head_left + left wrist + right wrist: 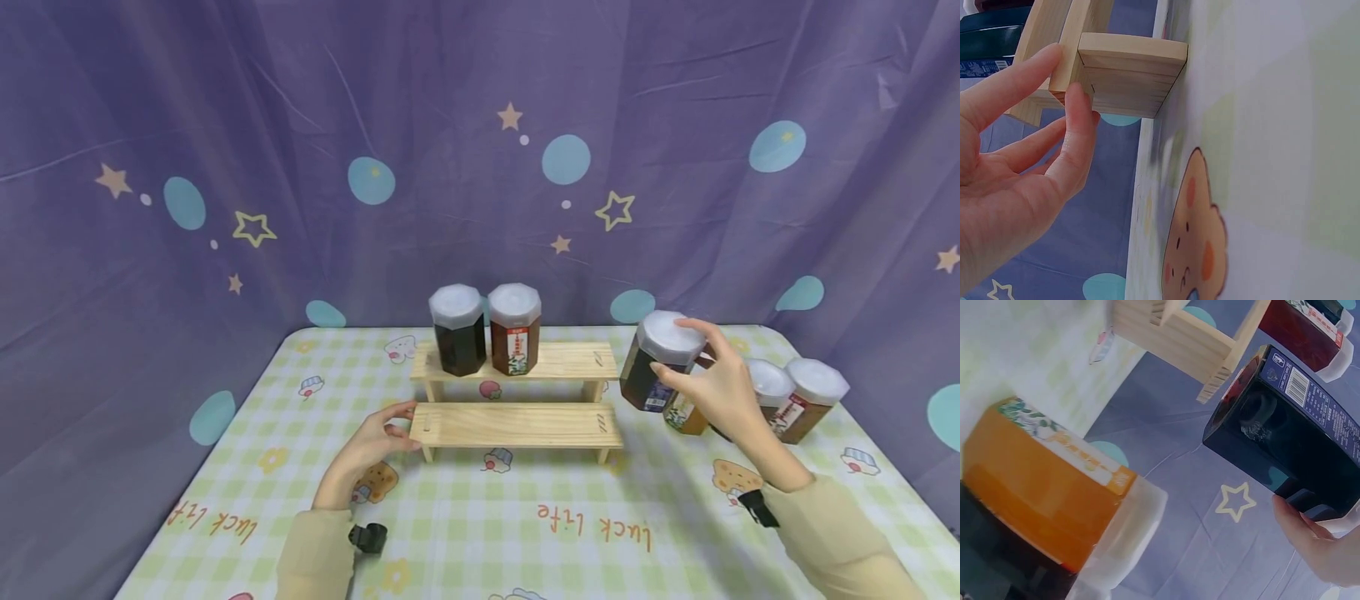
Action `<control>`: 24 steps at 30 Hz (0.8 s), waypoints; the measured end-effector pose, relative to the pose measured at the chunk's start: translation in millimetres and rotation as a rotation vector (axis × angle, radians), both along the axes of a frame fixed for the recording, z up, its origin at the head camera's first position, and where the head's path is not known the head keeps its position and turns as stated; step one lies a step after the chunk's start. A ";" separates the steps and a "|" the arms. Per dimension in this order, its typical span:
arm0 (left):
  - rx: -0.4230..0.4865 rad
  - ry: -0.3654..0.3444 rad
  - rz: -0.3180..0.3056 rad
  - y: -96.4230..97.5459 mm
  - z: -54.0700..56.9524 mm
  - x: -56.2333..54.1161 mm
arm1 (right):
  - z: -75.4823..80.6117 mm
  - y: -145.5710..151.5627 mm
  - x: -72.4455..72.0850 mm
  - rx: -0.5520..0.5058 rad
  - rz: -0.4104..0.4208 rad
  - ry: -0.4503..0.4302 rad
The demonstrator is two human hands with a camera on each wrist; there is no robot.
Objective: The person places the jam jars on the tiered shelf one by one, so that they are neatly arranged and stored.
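My left hand [372,440] holds the left end of a two-step wooden shelf [517,425], thumb at its front corner and a finger farther back. In the left wrist view, the fingertips meet the edge of the lower step's board [1071,65]. My right hand [722,392] grips a dark jar [639,379] by its white lid, thumb on the near side. Tilted, this jar hangs just right of the shelf; the right wrist view shows its blue label with a barcode [1297,387]. On the upper step stand another dark jar [461,348] and a reddish-brown jar [531,346], both white-lidded.
Beneath and behind my right hand stands an orange jar [1054,487], with more white-lidded jars, one of them reddish-brown [806,417], farther right. A green checked cloth [465,500] covers the table. A purple curtain [450,83] hangs behind.
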State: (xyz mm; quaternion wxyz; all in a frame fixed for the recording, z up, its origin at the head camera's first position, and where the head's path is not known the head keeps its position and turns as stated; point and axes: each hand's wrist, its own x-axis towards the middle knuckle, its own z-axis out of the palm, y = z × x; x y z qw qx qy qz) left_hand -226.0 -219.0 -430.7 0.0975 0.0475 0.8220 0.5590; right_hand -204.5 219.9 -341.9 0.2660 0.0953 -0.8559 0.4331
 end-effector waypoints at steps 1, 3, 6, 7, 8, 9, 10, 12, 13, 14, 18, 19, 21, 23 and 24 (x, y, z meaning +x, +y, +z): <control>0.000 -0.002 0.004 0.3 0.0 -0.3 | 0.9 -0.8 -1.8 0.000 0.004 0.008; -0.003 -0.001 0.001 0.6 -0.2 -0.6 | 2.6 -3.0 -5.4 -0.003 0.011 0.021; -0.002 0.002 -0.005 0.7 0.1 -1.2 | 5.1 -6.6 -10.1 -0.013 0.025 0.021; -0.001 0.002 -0.003 0.7 0.2 -1.5 | 6.0 -7.9 -11.5 -0.016 0.030 0.020; 0.000 0.003 -0.004 0.7 0.4 -1.7 | 7.0 -9.3 -13.2 -0.020 0.035 0.016; 0.004 -0.001 0.002 1.0 0.7 -2.0 | 7.8 -10.7 -14.7 -0.020 0.042 0.016; 0.003 0.000 0.001 1.0 1.0 -2.2 | 8.8 -12.3 -16.4 -0.022 0.050 0.019; 0.003 0.001 -0.002 1.2 1.2 -2.4 | 10.7 -15.9 -20.2 -0.024 0.059 0.029; 0.004 -0.003 -0.001 1.5 1.1 -2.5 | 11.6 -18.0 -22.2 -0.024 0.062 0.036; 0.002 0.000 -0.006 1.5 0.9 -2.7 | 12.4 -20.2 -24.2 -0.026 0.064 0.042; 0.003 0.000 -0.014 1.2 -0.3 -2.9 | 14.4 -30.0 -31.5 -0.048 0.076 0.039; 0.004 0.000 -0.011 1.1 -0.4 -2.8 | 14.5 -32.6 -33.2 -0.053 0.080 0.033; 0.005 0.003 -0.016 0.5 -0.5 -2.2 | 15.0 -38.5 -36.1 -0.066 0.094 0.022; 0.007 0.005 -0.018 -0.2 -0.4 -1.2 | 15.3 -44.5 -39.5 -0.073 0.110 0.012; 0.007 0.008 -0.019 -0.6 -0.2 -0.5 | 15.2 -47.4 -41.6 -0.074 0.116 0.005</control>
